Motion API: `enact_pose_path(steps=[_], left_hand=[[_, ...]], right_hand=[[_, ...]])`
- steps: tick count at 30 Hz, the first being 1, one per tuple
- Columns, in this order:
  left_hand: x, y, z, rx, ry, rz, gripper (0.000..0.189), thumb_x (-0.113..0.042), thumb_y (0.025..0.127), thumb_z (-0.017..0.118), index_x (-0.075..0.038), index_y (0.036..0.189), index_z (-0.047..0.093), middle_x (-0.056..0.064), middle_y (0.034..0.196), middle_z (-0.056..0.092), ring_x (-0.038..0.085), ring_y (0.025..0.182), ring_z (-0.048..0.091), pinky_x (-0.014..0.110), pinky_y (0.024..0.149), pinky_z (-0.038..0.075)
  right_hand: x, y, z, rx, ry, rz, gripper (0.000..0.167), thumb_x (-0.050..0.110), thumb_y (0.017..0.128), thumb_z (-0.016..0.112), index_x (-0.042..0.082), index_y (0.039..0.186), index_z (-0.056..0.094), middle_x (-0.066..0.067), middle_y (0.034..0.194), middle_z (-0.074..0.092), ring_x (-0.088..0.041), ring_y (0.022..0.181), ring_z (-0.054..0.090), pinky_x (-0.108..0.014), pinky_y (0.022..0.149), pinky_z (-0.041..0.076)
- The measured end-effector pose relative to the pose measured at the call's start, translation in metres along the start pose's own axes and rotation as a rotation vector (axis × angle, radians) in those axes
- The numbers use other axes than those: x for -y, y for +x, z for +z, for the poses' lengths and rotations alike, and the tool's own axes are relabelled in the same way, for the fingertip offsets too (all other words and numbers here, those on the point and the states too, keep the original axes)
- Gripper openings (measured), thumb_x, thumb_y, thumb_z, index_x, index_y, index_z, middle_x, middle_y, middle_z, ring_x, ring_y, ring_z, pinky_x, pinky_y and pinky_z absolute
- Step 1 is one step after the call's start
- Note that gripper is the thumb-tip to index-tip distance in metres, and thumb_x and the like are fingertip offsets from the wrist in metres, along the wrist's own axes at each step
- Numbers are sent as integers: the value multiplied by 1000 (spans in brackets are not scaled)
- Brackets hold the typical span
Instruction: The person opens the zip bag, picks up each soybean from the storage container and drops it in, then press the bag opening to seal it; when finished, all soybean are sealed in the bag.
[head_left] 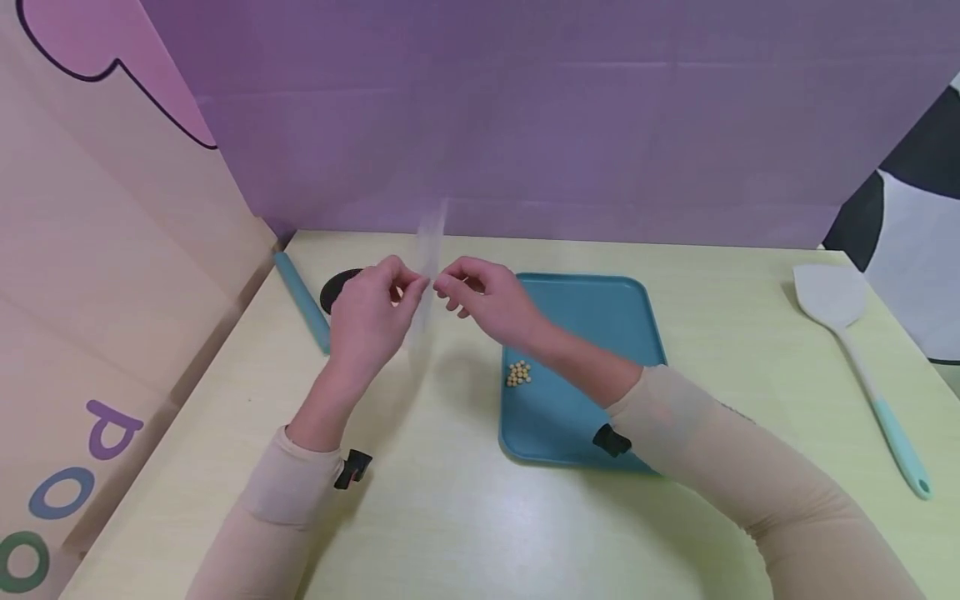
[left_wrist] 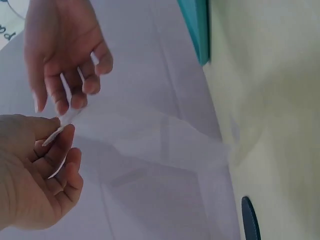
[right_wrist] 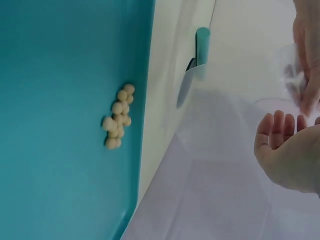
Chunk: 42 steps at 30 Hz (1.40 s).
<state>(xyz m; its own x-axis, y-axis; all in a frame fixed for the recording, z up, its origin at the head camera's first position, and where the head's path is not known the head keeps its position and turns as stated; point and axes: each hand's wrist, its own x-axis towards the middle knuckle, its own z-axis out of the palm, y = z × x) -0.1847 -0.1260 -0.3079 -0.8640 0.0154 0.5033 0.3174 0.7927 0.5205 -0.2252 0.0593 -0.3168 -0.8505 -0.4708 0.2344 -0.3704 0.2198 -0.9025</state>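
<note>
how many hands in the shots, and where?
2. In the head view, the left hand pinches clear plastic, left of the blue tray; the right hand is close beside it, contact unclear. Wrist views repeat these two.

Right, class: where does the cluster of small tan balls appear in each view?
Head: small tan balls just right of centre, on the blue tray.
Left wrist: not in it.
Right wrist: left of centre, near mid-height.
Shared landmark: the blue tray.

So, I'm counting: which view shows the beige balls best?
Right wrist: the beige balls appear largest there, on the blue tray. The head view shows them smaller; left wrist shows none.
</note>
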Motion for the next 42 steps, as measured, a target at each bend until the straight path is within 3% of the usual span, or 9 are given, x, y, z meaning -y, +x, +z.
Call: enact_pose_path(steps=[4, 8, 14, 23, 28, 34, 38, 42], left_hand=[[-7, -2, 7, 120, -4, -5, 16, -25, 97, 72, -10, 92, 69, 4, 75, 62, 21, 66, 53, 34, 53, 41], [-8, -3, 15, 238, -75, -30, 17, -25, 96, 73, -11, 88, 69, 2, 69, 59, 20, 60, 50, 32, 51, 39], [-8, -6, 27, 366, -142, -50, 17, -23, 95, 74, -10, 86, 69, 1, 69, 60, 19, 62, 51, 30, 54, 42], [-8, -11, 37, 447, -255, -112, 18, -17, 93, 76, -8, 81, 66, 3, 72, 62, 20, 67, 53, 29, 56, 46], [-9, -13, 41, 488, -304, -176, 20, -17, 92, 77, -7, 81, 63, 5, 73, 65, 18, 62, 58, 28, 55, 49], [-10, -13, 43, 518, -438, -232, 14, -13, 91, 77, -3, 95, 69, 15, 92, 73, 19, 72, 70, 32, 65, 61], [-9, -13, 43, 541, -477, -235, 20, -17, 92, 77, -3, 107, 73, 12, 95, 74, 19, 74, 71, 30, 66, 61], [-7, -13, 40, 558, -538, -257, 18, -20, 95, 73, -5, 106, 75, 8, 94, 73, 21, 79, 71, 32, 67, 62]], right_hand=[[0, -7, 0, -27, 5, 68, 26, 31, 104, 59, 7, 103, 68, -8, 97, 67, -30, 85, 64, -42, 77, 58], [-4, -16, -3, -53, 20, 146, 28, 32, 104, 59, 5, 100, 67, -12, 95, 67, -38, 85, 64, -37, 72, 58], [-15, -27, -5, -37, 21, 215, 28, 32, 102, 62, 5, 98, 67, -12, 91, 68, -35, 81, 65, -36, 71, 60], [-25, -35, -5, 6, 116, 272, 26, 27, 103, 60, 2, 96, 64, -21, 95, 66, -32, 80, 65, -39, 73, 61], [-29, -37, -4, 25, 170, 296, 22, 21, 103, 57, 0, 97, 63, -16, 92, 65, -27, 76, 64, -39, 73, 61], [-33, -38, -4, 13, 208, 292, 18, 14, 103, 54, -1, 98, 63, -19, 91, 63, -25, 73, 63, -37, 70, 61], [-34, -40, -5, 14, 223, 275, 17, 12, 103, 52, 0, 96, 62, -29, 97, 61, -27, 73, 63, -38, 71, 61], [-35, -41, -5, 19, 252, 257, 17, 11, 104, 50, -1, 95, 60, -33, 97, 58, -27, 72, 62, -38, 72, 60]])
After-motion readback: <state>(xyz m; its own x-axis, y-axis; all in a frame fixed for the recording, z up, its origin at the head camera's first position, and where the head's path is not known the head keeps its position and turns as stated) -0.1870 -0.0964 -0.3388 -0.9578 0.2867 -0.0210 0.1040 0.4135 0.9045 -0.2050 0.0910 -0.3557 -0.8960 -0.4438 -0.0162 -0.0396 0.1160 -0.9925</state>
